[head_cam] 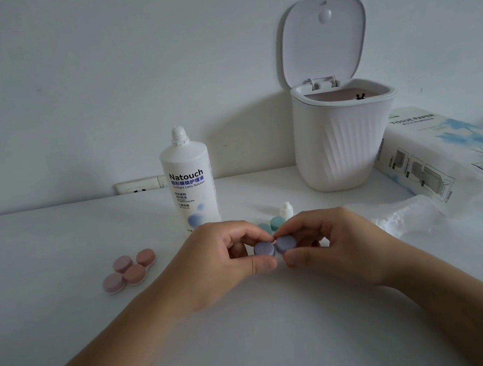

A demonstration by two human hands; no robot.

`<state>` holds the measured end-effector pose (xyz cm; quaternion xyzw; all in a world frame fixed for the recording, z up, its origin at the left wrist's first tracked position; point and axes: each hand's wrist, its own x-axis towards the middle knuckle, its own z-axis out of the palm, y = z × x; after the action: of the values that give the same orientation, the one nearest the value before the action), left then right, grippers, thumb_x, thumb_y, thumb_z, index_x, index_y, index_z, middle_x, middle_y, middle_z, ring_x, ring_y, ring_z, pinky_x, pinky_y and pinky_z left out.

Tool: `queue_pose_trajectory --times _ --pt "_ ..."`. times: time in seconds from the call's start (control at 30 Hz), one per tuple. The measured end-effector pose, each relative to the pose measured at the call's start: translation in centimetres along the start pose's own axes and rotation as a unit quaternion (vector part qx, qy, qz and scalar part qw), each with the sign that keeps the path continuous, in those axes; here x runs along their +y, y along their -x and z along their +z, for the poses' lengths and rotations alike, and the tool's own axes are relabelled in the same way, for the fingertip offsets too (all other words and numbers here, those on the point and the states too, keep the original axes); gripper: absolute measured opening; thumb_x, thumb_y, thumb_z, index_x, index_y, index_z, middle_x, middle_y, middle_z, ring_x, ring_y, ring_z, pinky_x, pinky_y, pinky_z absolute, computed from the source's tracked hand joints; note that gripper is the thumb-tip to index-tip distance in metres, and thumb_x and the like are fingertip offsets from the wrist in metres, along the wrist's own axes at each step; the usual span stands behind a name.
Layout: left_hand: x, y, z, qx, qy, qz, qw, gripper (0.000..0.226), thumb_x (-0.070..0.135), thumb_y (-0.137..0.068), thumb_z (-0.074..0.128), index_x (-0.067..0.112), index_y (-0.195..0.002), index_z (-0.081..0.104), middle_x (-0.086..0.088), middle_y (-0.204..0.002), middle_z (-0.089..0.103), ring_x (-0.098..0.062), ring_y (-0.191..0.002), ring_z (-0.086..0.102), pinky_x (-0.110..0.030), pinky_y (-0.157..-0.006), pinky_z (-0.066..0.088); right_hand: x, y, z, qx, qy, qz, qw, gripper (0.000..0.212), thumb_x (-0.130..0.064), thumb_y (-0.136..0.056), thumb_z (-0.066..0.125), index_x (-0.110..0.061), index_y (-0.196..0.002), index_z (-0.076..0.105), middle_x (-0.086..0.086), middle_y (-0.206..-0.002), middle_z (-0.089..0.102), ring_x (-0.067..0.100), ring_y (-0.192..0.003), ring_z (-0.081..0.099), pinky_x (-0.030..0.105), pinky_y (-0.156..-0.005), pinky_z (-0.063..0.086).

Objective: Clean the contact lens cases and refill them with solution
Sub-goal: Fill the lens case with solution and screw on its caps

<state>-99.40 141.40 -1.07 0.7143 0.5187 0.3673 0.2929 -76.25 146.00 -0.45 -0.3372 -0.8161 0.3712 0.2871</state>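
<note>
Both hands, left (227, 258) and right (326, 242), pinch the purple case (273, 246) between curled fingertips; twisting its 2 caps apart needs steady counter-grip.

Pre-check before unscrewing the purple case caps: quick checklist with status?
1. Left hand and right hand both grip the purple case: ok.
2. Both caps on: ok.
3. Solution bottle upright, capped, behind the hands: ok.
4. Bin lid open: ok.
5. Tissue pack at right, within reach: ok.
6. Liquid inside the case: cannot tell.
</note>
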Motion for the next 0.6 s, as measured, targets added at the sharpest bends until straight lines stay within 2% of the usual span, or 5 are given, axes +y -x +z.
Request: queue_pose_trajectory --times 0.1,0.23,0.37,0.47,0.6 --pt "-0.3 0.0 0.0 0.009 -0.012 -0.003 1.000 0.023 0.035 -0.078 0.085 0.043 -0.095 0.072 0.021 -0.059 0.056 -0.002 -0.054 0.040 -0.014 -0.051 0.033 0.3 -0.1 0.0 0.015 0.039 0.002 0.999 0.020 -0.028 -0.080 0.083 -0.039 -0.094 0.075 -0.015 -0.084 0.071 0.003 -0.068 0.058 0.011 -0.064 0.044" --pt "-0.8 -0.2 0.2 0.027 -0.048 0.000 0.998 0.022 0.039 -0.074 0.087 0.038 -0.091 0.072 0.016 -0.054 0.047 -0.003 -0.050 0.039 -0.015 -0.050 0.031 0.9 -0.4 0.4 0.025 0.105 -0.018 0.994 0.019 -0.031 -0.077 0.084 -0.036 -0.094 0.075 -0.016 -0.089 0.064 0.004 -0.063 0.050 0.014 -0.060 0.040" --pt "-1.2 -0.6 0.5 0.026 -0.085 0.032 0.995 0.024 0.033 -0.072 0.090 0.032 -0.089 0.074 0.020 -0.080 0.059 0.000 -0.060 0.047 -0.012 -0.059 0.035 1.2 -0.6 0.8 0.035 0.139 -0.019 0.989 0.017 -0.039 -0.077 0.082 -0.037 -0.092 0.075 -0.017 -0.079 0.061 0.003 -0.066 0.053 0.011 -0.060 0.039" --pt "-1.8 -0.8 0.7 0.026 -0.107 0.030 0.993 0.026 0.035 -0.071 0.090 0.030 -0.091 0.074 0.016 -0.083 0.059 0.005 -0.069 0.053 -0.010 -0.062 0.036 1.2 -0.7 1.0 0.041 0.158 -0.016 0.986 0.014 -0.040 -0.077 0.082 -0.040 -0.087 0.072 -0.015 -0.077 0.059 0.001 -0.069 0.054 0.009 -0.061 0.039" --pt "-2.2 -0.9 1.1 0.030 -0.128 0.025 0.991 0.024 0.042 -0.075 0.084 0.033 -0.095 0.074 0.014 -0.085 0.061 -0.001 -0.078 0.058 -0.016 -0.068 0.041 1.0 -0.7 1.1 0.047 0.167 -0.009 0.985 0.013 -0.037 -0.079 0.082 -0.034 -0.090 0.074 -0.013 -0.078 0.059 -0.003 -0.073 0.054 0.009 -0.063 0.039"
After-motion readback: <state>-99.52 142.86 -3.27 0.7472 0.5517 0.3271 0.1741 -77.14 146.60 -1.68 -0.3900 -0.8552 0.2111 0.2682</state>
